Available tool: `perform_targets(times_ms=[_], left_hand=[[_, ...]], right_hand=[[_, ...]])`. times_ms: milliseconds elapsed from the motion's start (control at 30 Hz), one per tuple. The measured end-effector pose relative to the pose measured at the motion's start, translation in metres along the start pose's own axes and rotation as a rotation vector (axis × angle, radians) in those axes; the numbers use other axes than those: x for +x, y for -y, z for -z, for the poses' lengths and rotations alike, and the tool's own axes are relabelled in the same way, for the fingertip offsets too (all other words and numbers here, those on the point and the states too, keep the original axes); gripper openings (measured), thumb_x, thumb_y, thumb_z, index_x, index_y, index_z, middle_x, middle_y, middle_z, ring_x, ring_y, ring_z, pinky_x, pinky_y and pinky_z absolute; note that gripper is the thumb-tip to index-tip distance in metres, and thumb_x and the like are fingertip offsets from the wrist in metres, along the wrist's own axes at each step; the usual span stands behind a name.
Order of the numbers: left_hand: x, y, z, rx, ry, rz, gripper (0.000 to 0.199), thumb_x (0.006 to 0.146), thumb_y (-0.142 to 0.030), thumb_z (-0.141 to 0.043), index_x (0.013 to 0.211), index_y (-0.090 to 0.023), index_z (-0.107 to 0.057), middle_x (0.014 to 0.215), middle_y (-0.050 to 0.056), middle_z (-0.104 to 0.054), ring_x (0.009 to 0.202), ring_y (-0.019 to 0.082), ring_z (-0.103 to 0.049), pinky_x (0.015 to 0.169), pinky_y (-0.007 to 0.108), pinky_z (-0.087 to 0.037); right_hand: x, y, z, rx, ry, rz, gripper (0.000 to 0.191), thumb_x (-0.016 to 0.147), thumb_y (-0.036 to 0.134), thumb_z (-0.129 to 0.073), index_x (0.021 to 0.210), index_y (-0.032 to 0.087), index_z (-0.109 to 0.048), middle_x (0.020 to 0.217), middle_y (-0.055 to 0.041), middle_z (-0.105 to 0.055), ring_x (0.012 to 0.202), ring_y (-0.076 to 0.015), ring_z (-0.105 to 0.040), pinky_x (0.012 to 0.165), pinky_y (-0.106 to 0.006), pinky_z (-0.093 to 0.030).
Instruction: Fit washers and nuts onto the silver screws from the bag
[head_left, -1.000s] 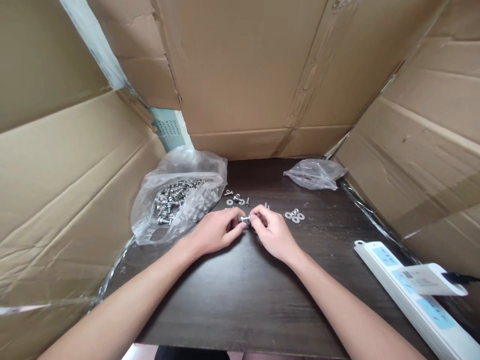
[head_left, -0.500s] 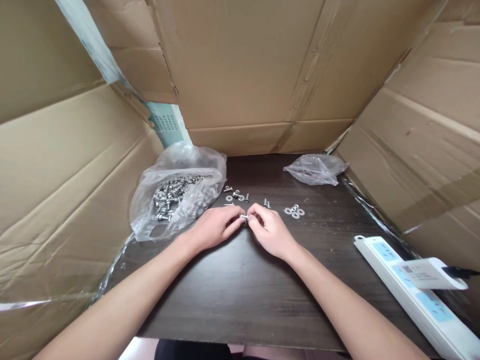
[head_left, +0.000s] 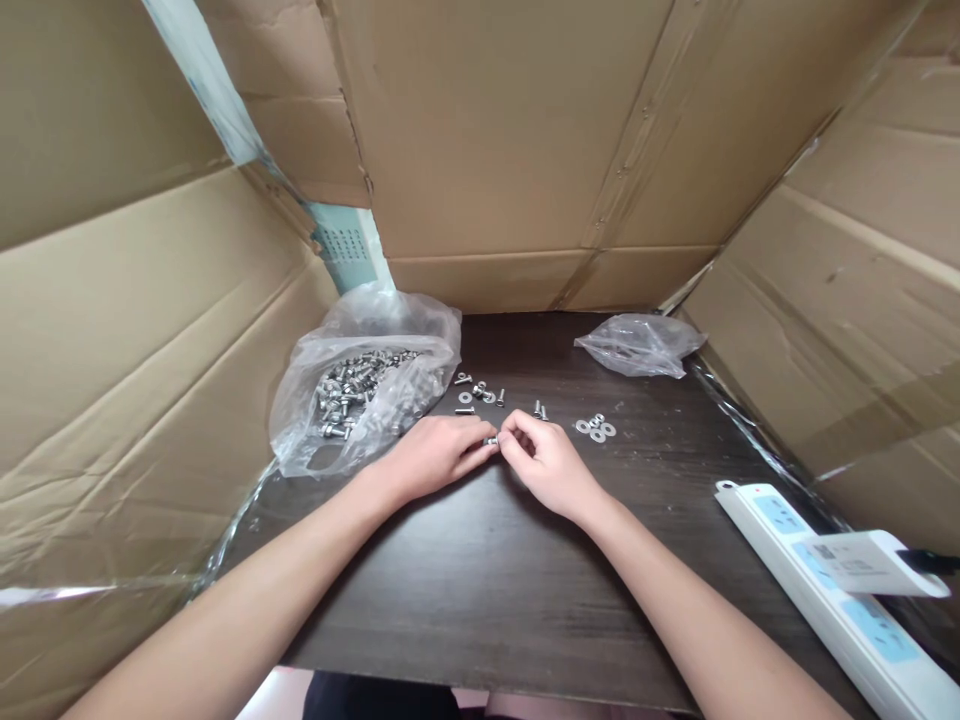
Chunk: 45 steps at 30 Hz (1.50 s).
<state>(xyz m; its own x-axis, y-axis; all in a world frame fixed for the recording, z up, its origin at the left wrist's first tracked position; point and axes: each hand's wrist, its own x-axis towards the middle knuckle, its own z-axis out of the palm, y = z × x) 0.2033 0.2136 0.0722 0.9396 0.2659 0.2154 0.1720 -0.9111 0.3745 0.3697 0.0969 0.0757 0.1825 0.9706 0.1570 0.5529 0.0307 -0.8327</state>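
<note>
My left hand [head_left: 442, 455] is closed, thumb and fingers pinching a small metal bolt [head_left: 491, 441]. My right hand [head_left: 546, 465] meets it from the other side, its fingertips closed round the bolt's right end. Most of the bolt is covered by the fingers, so I cannot tell whether a washer or nut sits on it. Just beyond the hands lie loose screws [head_left: 465, 411], a flat washer [head_left: 466, 398] and a couple of upright bolts [head_left: 540, 410]. To the right is a small group of washers [head_left: 597, 435] with a nut.
A clear plastic bag [head_left: 300, 400] full of bolts lies open at the left. Another clear bag [head_left: 637, 343] rests at the back right. A white power strip [head_left: 817, 590] with a plug runs along the right side. Cardboard walls [head_left: 495, 130] enclose the dark table [head_left: 480, 600].
The whole view has shifted slightly, so things appear a little further right. Both hands stay together at the bolt; less of it shows between the fingers now.
</note>
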Motion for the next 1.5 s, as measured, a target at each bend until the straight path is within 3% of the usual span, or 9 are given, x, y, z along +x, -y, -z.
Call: perform_targets(times_ms=[133, 333, 633, 900, 1100, 1200, 1500], left_hand=[[-0.0012, -0.001, -0.0009, -0.055, -0.019, 0.04, 0.029, 0.107, -0.039, -0.045, 0.096, -0.019, -0.062, 0.088, 0.002, -0.068, 0.078, 0.017, -0.063, 0.07, 0.027, -0.04], [-0.0024, -0.004, 0.001, -0.07, -0.025, 0.066, 0.031, 0.106, -0.04, -0.042, 0.09, -0.019, -0.059, 0.083, 0.002, -0.066, 0.071, 0.016, -0.059, 0.066, 0.028, -0.037], [-0.0005, -0.0021, -0.0004, -0.088, -0.038, 0.065, 0.028, 0.108, -0.036, -0.039, 0.097, -0.019, -0.059, 0.091, 0.004, -0.067, 0.079, 0.018, -0.062, 0.071, 0.029, -0.041], [-0.0007, -0.0033, 0.0014, -0.058, -0.013, 0.047, 0.032, 0.109, -0.039, -0.037, 0.095, -0.019, -0.058, 0.09, 0.003, -0.067, 0.077, 0.017, -0.061, 0.069, 0.029, -0.04], [0.0008, -0.0025, 0.0007, -0.051, -0.006, 0.068, 0.032, 0.108, -0.039, -0.038, 0.093, -0.019, -0.057, 0.089, 0.003, -0.067, 0.076, 0.017, -0.061, 0.068, 0.029, -0.038], [0.0007, -0.0017, 0.0001, -0.045, 0.001, 0.078, 0.031, 0.108, -0.038, -0.038, 0.092, -0.019, -0.057, 0.088, 0.003, -0.066, 0.076, 0.018, -0.06, 0.068, 0.028, -0.037], [0.0, -0.0015, -0.0006, -0.023, 0.003, 0.062, 0.029, 0.107, -0.035, -0.04, 0.087, -0.019, -0.054, 0.083, 0.002, -0.064, 0.071, 0.016, -0.057, 0.064, 0.029, -0.034]], right_hand=[[-0.001, 0.0014, 0.005, 0.021, 0.025, -0.01, 0.028, 0.098, 0.038, -0.047, 0.08, 0.019, -0.057, 0.067, 0.0013, -0.055, 0.063, -0.0135, -0.049, 0.061, -0.026, -0.037], [-0.0012, -0.0005, 0.0081, 0.036, 0.076, 0.002, 0.017, 0.093, 0.028, -0.045, 0.082, 0.02, -0.054, 0.07, 0.0013, -0.056, 0.065, -0.014, -0.051, 0.064, -0.027, -0.038], [-0.0008, -0.001, 0.0033, -0.035, 0.033, 0.081, 0.039, 0.105, 0.039, -0.037, 0.071, 0.02, -0.044, 0.067, 0.0004, -0.052, 0.063, -0.014, -0.048, 0.065, -0.028, -0.036], [-0.0004, 0.0003, 0.0051, 0.008, 0.004, 0.064, 0.048, 0.106, 0.041, -0.032, 0.067, 0.02, -0.047, 0.064, -0.0012, -0.052, 0.064, -0.0159, -0.05, 0.067, -0.03, -0.038], [-0.0007, -0.0006, 0.0087, 0.093, 0.006, -0.036, 0.018, 0.096, 0.031, -0.043, 0.088, 0.021, -0.055, 0.068, 0.0012, -0.057, 0.066, -0.0156, -0.053, 0.066, -0.028, -0.041], [-0.0005, -0.0027, 0.0077, 0.097, 0.028, -0.038, 0.012, 0.093, 0.029, -0.047, 0.089, 0.021, -0.054, 0.07, 0.0016, -0.057, 0.066, -0.0149, -0.053, 0.066, -0.028, -0.041], [0.0, -0.0026, 0.0012, -0.034, -0.028, 0.068, 0.038, 0.103, 0.036, -0.042, 0.069, 0.02, -0.045, 0.072, -0.0014, -0.052, 0.068, -0.0145, -0.05, 0.067, -0.029, -0.038]])
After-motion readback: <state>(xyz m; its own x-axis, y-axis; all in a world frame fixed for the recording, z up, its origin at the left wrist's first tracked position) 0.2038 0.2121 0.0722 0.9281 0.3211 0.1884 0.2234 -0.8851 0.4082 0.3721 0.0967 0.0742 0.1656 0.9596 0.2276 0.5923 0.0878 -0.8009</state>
